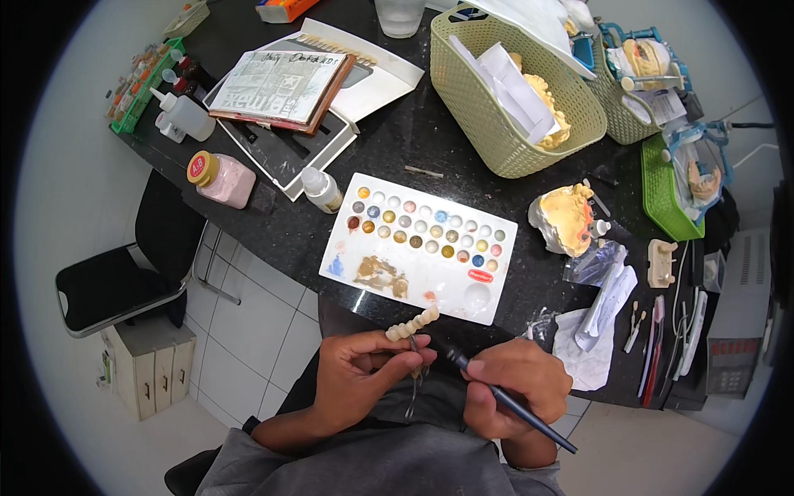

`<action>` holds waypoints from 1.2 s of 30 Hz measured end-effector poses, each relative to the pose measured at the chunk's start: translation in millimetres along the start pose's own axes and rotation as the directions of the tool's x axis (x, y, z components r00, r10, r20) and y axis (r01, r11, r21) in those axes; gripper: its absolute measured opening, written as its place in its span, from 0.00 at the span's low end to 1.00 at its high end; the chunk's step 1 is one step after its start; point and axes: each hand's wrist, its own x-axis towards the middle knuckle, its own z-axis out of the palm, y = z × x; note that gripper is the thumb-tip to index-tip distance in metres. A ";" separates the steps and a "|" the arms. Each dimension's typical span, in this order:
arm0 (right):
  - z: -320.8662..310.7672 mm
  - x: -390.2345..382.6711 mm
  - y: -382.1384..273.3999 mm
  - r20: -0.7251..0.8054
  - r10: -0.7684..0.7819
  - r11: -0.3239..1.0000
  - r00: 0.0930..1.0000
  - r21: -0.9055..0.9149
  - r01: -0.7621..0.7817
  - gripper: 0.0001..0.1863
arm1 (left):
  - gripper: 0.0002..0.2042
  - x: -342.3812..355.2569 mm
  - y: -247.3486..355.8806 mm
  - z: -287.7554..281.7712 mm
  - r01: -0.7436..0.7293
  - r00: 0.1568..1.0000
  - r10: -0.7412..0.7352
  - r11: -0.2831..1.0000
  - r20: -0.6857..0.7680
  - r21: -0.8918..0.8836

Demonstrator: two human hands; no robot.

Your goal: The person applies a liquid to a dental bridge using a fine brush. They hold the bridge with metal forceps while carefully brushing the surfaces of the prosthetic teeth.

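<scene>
My left hand (357,374) is closed on a thin metal clamp (411,403), and a row of tooth-coloured dental crowns (412,324) rises above its fingertips. My right hand (523,387) grips a dark-handled brush (533,418) like a pen. The brush's tip end points at the crowns and stays a little to their right, apart from them. Just beyond both hands lies a white paint palette (447,307) with rows of coloured wells and brown, blue and pink smears. Part of the clamp is hidden by my fingers.
Right of the palette stand a yellow dental model (564,219) and a crumpled white tissue (583,364). Farther back are a pale green basket (517,157), a small dropper bottle (322,192), a pink powder jar (222,180) and a book (281,87). Slim tools (653,347) lie near the right edge.
</scene>
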 end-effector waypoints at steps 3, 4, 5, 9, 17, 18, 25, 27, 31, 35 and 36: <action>-9.4 -7.9 -0.9 -0.040 -0.011 0.994 0.999 0.108 0.015 0.09 | 0.08 -0.6 -0.5 1.0 0.031 0.999 -0.031 0.999 -0.023 -0.025; -11.3 -8.9 -2.1 -0.102 0.037 0.998 0.994 0.049 -0.033 0.10 | 0.08 -0.5 -1.9 0.9 0.027 0.999 -0.028 0.999 -0.024 -0.032; -13.6 -8.4 -4.8 -0.167 0.081 0.996 0.983 -0.008 -0.083 0.10 | 0.08 -0.5 -2.5 0.8 0.023 0.999 -0.024 0.999 -0.026 -0.038; -26.3 5.7 -6.1 -0.231 0.223 0.932 0.947 -0.235 -0.276 0.09 | 0.09 -1.0 -4.5 -1.6 0.033 0.999 -0.034 0.999 -0.021 -0.036; -21.0 6.9 5.1 -0.243 0.243 0.940 0.939 -0.178 -0.290 0.05 | 0.09 2.1 -2.3 -4.2 0.035 0.999 -0.034 0.999 0.015 -0.030; -20.4 7.2 5.7 -0.230 0.236 0.936 0.944 -0.207 -0.285 0.05 | 0.09 2.3 -2.7 -4.7 0.031 0.999 -0.030 0.999 0.020 -0.039; -19.8 12.1 7.0 -0.153 0.231 0.927 0.961 -0.264 -0.265 0.05 | 0.09 3.1 -1.3 -6.4 0.043 0.998 -0.041 0.998 0.044 -0.046; -19.8 12.1 7.4 -0.143 0.236 0.930 0.961 -0.255 -0.266 0.05 | 0.09 4.0 -1.3 -5.8 0.028 0.999 -0.026 0.998 0.047 -0.053; -20.2 12.2 4.2 -0.166 0.284 0.935 0.944 -0.173 -0.311 0.05 | 0.08 4.6 0.2 -5.7 0.048 0.998 -0.045 0.997 0.049 -0.060; -24.2 3.3 3.9 -0.215 0.263 0.964 0.941 0.020 -0.265 0.07 | 0.08 3.7 5.1 -4.8 0.081 0.996 -0.078 0.995 0.039 -0.057; -26.4 -0.3 2.2 -0.225 0.248 0.968 0.942 0.081 -0.236 0.07 | 0.08 3.6 6.4 -3.7 0.087 0.996 -0.085 0.995 0.034 -0.056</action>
